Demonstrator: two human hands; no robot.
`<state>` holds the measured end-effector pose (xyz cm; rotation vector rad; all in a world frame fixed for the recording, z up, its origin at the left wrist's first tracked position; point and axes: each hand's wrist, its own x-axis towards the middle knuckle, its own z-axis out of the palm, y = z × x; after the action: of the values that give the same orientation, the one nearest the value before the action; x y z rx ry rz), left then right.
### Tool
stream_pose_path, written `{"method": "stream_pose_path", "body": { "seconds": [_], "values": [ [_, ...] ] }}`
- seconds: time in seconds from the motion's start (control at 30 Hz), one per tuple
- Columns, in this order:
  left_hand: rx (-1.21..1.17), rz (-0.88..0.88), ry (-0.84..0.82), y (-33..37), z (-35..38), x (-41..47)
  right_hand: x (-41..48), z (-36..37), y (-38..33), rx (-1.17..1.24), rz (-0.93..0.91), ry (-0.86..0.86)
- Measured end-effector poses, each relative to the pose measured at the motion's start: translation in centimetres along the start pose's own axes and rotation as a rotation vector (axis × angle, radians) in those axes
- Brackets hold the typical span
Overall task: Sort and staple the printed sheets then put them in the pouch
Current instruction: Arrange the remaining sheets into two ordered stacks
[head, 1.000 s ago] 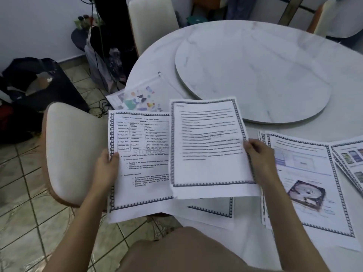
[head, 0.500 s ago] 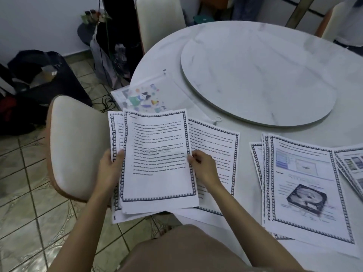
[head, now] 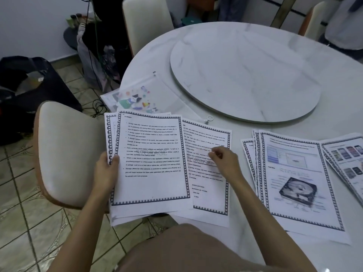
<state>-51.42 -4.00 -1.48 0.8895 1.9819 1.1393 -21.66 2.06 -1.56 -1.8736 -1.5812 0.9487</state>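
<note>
My left hand (head: pixel 107 169) gripped the stack (head: pixel 153 154) by its edge. My right hand (head: pixel 224 160) curled over a sheet (head: pixel 208 193); I couldn't tell whether it held it.

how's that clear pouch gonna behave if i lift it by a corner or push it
The pouch looks like thin clear plastic lying flat, so it would probably flop from a lifted corner. On the smooth table it likely slides easily. Its left corner seems to overhang the edge, so a leftward push might drop it.
</note>
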Motion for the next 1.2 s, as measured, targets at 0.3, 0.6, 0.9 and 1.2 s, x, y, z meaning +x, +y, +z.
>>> {"method": "stream_pose_path", "body": {
  "seconds": [0.3,0.6,0.9,1.2],
  "values": [
    [-0.006,0.038,0.021,0.0,-0.3,0.1,-1.0,-0.7,2.0,-0.369,0.215,0.153],
    [-0.048,0.067,0.160,0.2,-1.0,-0.3,-0.3,-0.3,1.5,-0.073,0.259,0.274],
    [-0.062,0.081,0.112,0.4,0.3,-0.6,0.5,-6.1,1.8,0.190,0.209,0.376],
    [-0.093,0.024,0.019,1.1,4.3,-3.2,-0.2,-18.4,9.3,0.144,0.221,0.450]
  ]
}}
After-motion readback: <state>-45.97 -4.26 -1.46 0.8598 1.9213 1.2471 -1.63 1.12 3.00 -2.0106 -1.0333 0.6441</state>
